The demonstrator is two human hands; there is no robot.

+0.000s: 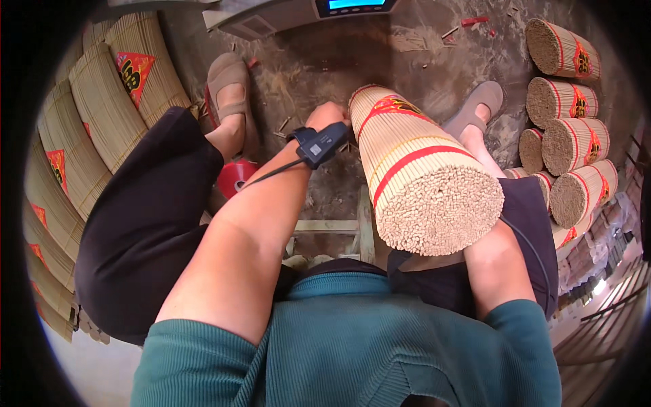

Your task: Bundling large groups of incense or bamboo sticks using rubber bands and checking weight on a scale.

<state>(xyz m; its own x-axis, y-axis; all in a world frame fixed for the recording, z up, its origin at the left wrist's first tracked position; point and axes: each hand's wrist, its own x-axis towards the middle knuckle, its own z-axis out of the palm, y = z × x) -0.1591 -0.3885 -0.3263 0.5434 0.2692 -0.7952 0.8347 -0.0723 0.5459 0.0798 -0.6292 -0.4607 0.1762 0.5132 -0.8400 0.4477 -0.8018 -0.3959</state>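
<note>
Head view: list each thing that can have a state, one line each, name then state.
Large pale cylindrical stick bundle: banded, end facing camera
Small pale stick bundles: banded, stacked
Long tan stick bundles: labelled
Left hand: beside large bundle's far end, grip unclear
Right hand: hidden
Black wrist device: strapped on
Red shiny roll: partly hidden
Blue rectangular screen: lit
Brown shoes: worn

Stained floor (305, 64), red scrap (474, 21), loose sticks (449, 32)

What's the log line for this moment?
left hand: beside far end of red-banded cylindrical tan stick bundle; right hand: hidden by bundle; nearby: glossy red plastic-looking roll, stacked tan stick bundles
</note>
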